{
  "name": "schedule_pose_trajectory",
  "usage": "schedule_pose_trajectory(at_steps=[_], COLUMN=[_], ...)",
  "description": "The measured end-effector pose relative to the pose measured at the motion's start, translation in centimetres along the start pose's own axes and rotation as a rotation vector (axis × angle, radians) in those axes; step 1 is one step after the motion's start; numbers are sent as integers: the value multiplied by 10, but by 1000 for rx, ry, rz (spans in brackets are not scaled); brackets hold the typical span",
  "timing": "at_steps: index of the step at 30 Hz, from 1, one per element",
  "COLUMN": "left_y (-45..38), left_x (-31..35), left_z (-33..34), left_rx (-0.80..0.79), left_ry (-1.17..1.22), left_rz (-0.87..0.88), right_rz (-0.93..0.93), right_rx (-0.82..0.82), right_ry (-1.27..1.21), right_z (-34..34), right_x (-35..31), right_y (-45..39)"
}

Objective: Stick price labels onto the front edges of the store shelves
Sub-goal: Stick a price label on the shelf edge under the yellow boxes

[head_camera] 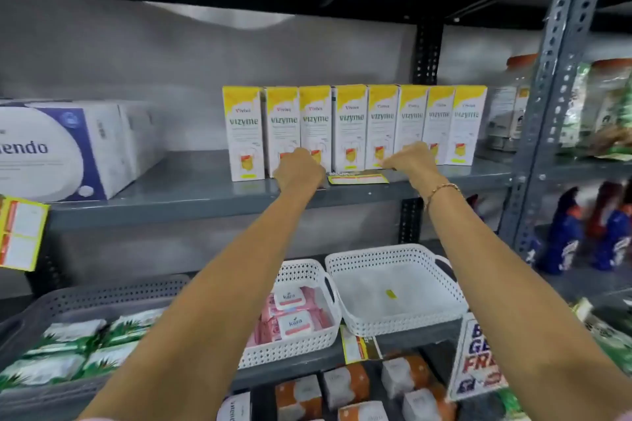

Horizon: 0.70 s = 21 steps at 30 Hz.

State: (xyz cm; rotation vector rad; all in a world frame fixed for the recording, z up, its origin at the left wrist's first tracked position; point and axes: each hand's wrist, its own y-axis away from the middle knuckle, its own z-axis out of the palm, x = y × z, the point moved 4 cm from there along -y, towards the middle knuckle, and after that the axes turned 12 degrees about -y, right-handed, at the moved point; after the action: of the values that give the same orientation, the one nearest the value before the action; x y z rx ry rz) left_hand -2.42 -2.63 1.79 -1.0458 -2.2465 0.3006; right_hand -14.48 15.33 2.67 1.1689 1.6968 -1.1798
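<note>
Labels hang at 9 and 12 o'clock; one label point(358, 178) lies unstuck on shelf point(205, 205). Left hand point(299, 169) and right hand point(410, 159) curl beside it; grasp indeterminate.

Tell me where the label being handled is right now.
The label lies flat on the middle shelf, in front of the Vizyme boxes, between the left hand and the right hand.
</note>
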Motion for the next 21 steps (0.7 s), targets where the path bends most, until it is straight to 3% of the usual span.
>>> schedule_pose_trajectory(at_steps=[10, 16, 21], left_y=[-5, -3, 3], left_x=[18, 16, 24], left_z=[7, 5, 0], left_rx=[-33, -83, -140], left_ry=[54, 116, 171], left_rz=[-46, -109, -61], right_rz=[-42, 10, 53], right_rx=[-67, -155, -194], right_ry=[139, -5, -142], right_z=[13, 14, 7], right_x=[0, 2, 1], right_y=[-11, -15, -9])
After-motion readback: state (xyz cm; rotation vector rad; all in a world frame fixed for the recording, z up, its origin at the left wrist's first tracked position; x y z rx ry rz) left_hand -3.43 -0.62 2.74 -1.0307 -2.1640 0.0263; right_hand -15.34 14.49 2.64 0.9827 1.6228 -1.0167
